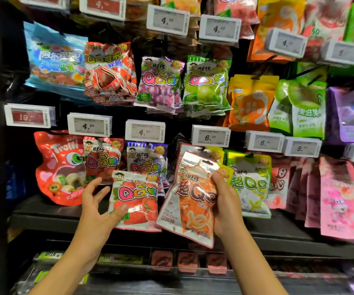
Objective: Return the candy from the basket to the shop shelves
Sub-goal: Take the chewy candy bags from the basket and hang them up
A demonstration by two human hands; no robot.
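Fingers of the left hand [96, 204] are spread and loosely bent, and its thumb presses on the lower left front of a strawberry candy bag [135, 199]; the other fingers reach up past the bag's left edge, and whether any of them curl behind it cannot be told. That bag stands upright in front of the hanging rows, its top overlapping the foot of a purple-topped bag [146, 160] on the peg behind. The right hand [225, 199] grips a cola candy bag [189, 201] by its right edge, thumb on the front near the upper right and the remaining fingers hidden behind the pack. This silver and orange bag tilts to the left at its foot, its hang hole at the top lying just below a price tag [211, 135] reading 6.50, and its lower left corner touches or overlaps the strawberry bag's right side. Just right of the thumb hangs a green and white bag [250, 184] of the same make. Left of the left hand a red Trolli bag [59, 167] hangs, with a red strawberry bag [102, 158] beside it. A dark shelf ledge [44, 213] runs beneath both hands.
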